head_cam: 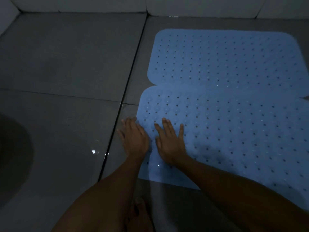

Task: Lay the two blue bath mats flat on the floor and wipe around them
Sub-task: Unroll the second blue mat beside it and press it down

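Two light blue perforated bath mats lie flat on the grey tiled floor, side by side. The far mat (229,59) sits near the back wall. The near mat (237,131) touches or slightly overlaps its front edge. My left hand (133,139) lies flat with straight fingers across the near mat's left edge, partly on the floor. My right hand (170,143) presses flat on the near mat just to the right of it, fingers spread. Neither hand holds anything.
Grey floor tiles (66,64) stretch to the left, split by a dark groove (127,91) running front to back. White wall base (100,5) borders the far side. A dark round shadow (13,156) sits at the left edge. My foot (138,213) shows at the bottom.
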